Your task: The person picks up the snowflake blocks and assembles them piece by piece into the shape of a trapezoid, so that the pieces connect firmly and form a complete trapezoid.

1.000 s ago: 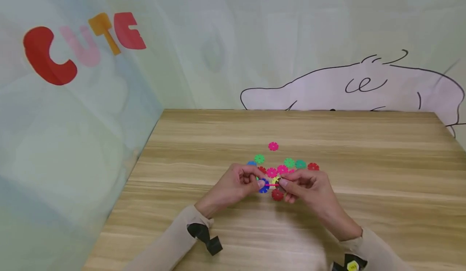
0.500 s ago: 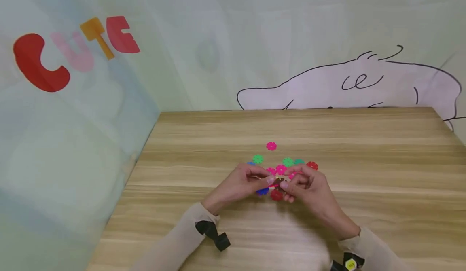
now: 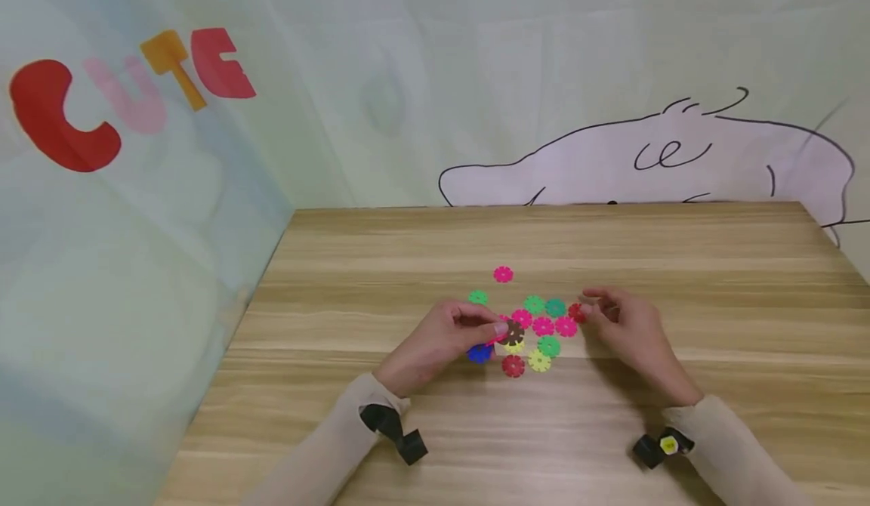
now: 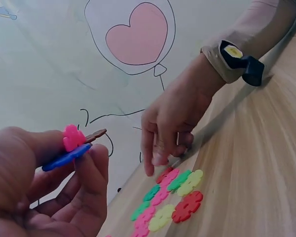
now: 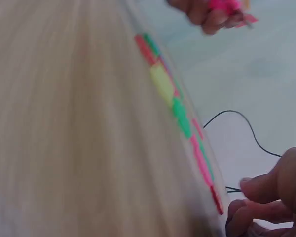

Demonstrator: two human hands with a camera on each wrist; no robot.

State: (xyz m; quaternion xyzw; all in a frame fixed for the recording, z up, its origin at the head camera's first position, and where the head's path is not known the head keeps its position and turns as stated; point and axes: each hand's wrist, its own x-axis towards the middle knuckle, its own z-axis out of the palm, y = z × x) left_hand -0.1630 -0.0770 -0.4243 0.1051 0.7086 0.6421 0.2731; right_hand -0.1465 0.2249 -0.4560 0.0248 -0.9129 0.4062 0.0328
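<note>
My left hand (image 3: 442,344) pinches a small joined cluster of notched plastic snowflake discs between thumb and fingers. In the left wrist view the cluster shows a pink disc (image 4: 73,138), a blue disc (image 4: 66,158) and a brown disc (image 4: 95,135), set at angles to one another. My right hand (image 3: 628,332) is apart from the cluster, low at the right end of the loose discs. Its thumb and fingertips hover right by a red disc (image 3: 577,313) that lies flat on the table. A gap shows between that thumb and the fingers in the right wrist view.
Loose discs lie together on the wooden table (image 3: 381,257): several pink ones, green discs (image 3: 548,347), a teal disc (image 3: 556,307), yellow discs (image 3: 540,361) and another red disc (image 3: 513,365). One pink disc (image 3: 503,274) lies farther back. A printed cloth backdrop (image 3: 381,113) stands behind.
My right hand has let go of the brown disc, now joined in the cluster, and has moved right to the red disc. My left hand keeps hold of the cluster.
</note>
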